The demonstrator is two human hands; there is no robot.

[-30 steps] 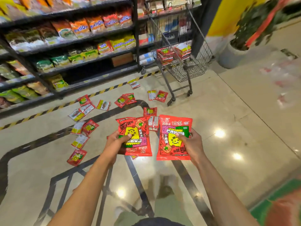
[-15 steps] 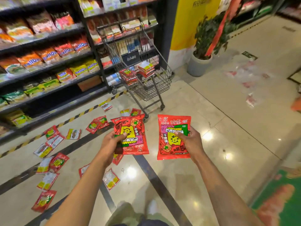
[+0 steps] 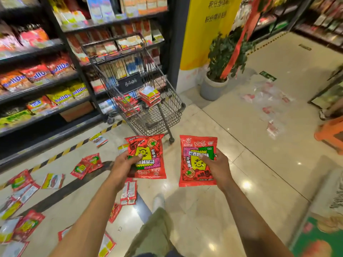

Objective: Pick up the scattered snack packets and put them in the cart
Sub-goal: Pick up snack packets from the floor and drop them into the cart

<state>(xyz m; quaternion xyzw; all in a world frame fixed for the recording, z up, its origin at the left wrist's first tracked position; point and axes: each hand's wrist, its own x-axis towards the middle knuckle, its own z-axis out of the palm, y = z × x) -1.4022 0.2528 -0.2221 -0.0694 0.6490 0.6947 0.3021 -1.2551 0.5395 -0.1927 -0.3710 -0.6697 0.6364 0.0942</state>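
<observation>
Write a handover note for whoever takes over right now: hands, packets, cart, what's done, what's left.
Hands: the left hand grips the left packet; the right hand grips the right packet.
Position: both packets are held up short of the cart, not over it.
Done: stacked packets lie in the cart basket.
Left: drop these two in, then collect the floor packets scattered to the left and near the feet.
</observation>
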